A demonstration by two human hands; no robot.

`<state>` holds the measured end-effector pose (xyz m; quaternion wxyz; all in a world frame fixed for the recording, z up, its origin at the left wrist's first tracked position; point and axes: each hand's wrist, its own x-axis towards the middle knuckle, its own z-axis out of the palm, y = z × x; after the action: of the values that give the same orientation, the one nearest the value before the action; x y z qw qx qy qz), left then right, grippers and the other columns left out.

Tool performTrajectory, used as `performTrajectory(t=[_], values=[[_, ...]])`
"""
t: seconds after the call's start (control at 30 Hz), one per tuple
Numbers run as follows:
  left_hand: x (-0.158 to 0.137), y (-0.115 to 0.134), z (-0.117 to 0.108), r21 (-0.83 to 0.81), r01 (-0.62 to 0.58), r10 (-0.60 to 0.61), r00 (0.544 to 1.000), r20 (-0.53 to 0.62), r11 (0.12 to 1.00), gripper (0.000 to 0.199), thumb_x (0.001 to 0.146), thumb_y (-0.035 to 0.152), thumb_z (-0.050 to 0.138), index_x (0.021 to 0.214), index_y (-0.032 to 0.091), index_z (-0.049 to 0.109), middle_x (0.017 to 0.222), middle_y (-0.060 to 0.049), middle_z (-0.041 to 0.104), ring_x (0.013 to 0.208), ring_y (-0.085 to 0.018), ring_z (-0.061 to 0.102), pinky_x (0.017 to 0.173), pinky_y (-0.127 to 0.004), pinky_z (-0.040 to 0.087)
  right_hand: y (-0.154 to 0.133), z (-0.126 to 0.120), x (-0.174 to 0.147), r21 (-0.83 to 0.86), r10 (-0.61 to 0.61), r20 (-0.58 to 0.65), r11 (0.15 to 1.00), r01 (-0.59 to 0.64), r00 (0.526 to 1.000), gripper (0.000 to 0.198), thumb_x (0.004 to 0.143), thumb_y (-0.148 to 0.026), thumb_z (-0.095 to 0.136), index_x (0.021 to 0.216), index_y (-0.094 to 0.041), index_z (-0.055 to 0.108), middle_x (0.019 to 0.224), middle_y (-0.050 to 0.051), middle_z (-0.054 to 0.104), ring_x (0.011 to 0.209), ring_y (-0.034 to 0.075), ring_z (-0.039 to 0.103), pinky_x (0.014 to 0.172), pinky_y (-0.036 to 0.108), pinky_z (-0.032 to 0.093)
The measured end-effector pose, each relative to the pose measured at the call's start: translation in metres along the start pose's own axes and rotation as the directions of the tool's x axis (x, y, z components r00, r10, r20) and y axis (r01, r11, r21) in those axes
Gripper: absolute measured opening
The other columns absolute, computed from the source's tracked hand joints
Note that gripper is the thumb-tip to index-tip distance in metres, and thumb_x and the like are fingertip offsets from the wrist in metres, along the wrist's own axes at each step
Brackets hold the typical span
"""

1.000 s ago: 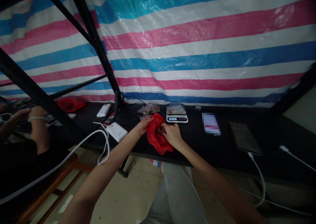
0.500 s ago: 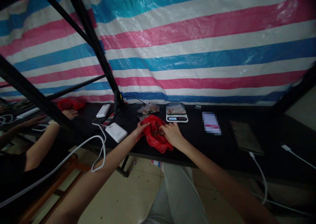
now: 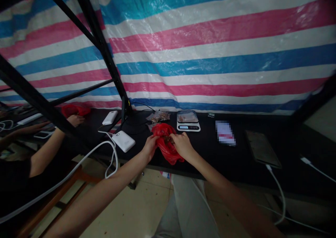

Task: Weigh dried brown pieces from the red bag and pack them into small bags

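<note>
A red plastic bag lies on the black table at its front edge, its mouth spread and small brown pieces showing inside. My left hand is closed on the bag's left rim. At the right side of the mouth, my right hand has its fingers bent in against the brown pieces; what the fingertips hold, if anything, is hidden. Just behind stands a white digital scale carrying a clear tray with a little brown matter in it. Small clear packets of brown pieces lie left of the scale.
Two white power banks with a looping white cable sit to the left. A blurred-out flat item and a phone on a cable lie right. A black metal frame rises at left, near another person's hand by a red bag.
My left hand has shifted slightly down and curled in closer on the bag's rim. The right hand stays at the bag's mouth, a touch lower. The white cable loop has moved right.
</note>
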<state>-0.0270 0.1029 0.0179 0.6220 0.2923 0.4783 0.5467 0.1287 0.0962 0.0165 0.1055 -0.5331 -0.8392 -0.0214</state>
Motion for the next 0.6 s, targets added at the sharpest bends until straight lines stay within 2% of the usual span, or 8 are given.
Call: performTrajectory(t=[0.2, 0.4, 0.5, 0.6], values=[[0.001, 0.003, 0.015, -0.098, 0.017, -0.005, 0.992, 0.123, 0.995, 0.015, 0.061, 0.008, 0.059, 0.075, 0.010, 0.059, 0.063, -0.003, 0.065, 0.058, -0.014, 0.061, 0.064, -0.025, 0.049, 0.009, 0.014, 0.004, 0.115, 0.106, -0.022, 0.988, -0.103, 0.994, 0.032, 0.078, -0.019, 0.050, 0.110, -0.020, 0.047, 0.089, 0.006, 0.066, 0.085, 0.020, 0.060, 0.076, 0.030, 0.026], [0.012, 0.003, 0.011, -0.097, 0.054, -0.048, 0.997, 0.065, 0.994, 0.019, 0.060, 0.000, 0.051, 0.074, 0.010, 0.057, 0.062, -0.003, 0.064, 0.060, -0.015, 0.062, 0.065, -0.026, 0.050, 0.017, 0.019, 0.005, 0.257, 0.153, -0.017, 0.956, -0.144, 0.988, 0.030, 0.078, -0.024, 0.052, 0.107, -0.024, 0.051, 0.089, 0.003, 0.067, 0.086, 0.020, 0.060, 0.075, 0.030, 0.028], [0.016, 0.007, 0.005, -0.067, 0.096, -0.092, 0.994, 0.065, 0.993, 0.022, 0.060, -0.001, 0.048, 0.076, 0.010, 0.057, 0.063, -0.004, 0.064, 0.062, -0.016, 0.063, 0.064, -0.026, 0.051, 0.020, 0.020, 0.004, 0.297, 0.161, -0.040, 0.944, -0.142, 0.986, 0.030, 0.076, -0.024, 0.054, 0.106, -0.025, 0.052, 0.087, 0.002, 0.067, 0.084, 0.020, 0.061, 0.074, 0.030, 0.029], [0.021, 0.012, -0.002, -0.029, 0.087, -0.085, 0.994, 0.064, 0.996, 0.024, 0.059, -0.001, 0.047, 0.077, 0.010, 0.057, 0.063, -0.004, 0.064, 0.060, -0.016, 0.062, 0.062, -0.027, 0.051, 0.023, 0.022, 0.004, 0.353, 0.174, -0.060, 0.925, -0.142, 0.983, 0.031, 0.073, -0.023, 0.058, 0.104, -0.025, 0.053, 0.087, 0.001, 0.068, 0.083, 0.020, 0.061, 0.074, 0.031, 0.031]])
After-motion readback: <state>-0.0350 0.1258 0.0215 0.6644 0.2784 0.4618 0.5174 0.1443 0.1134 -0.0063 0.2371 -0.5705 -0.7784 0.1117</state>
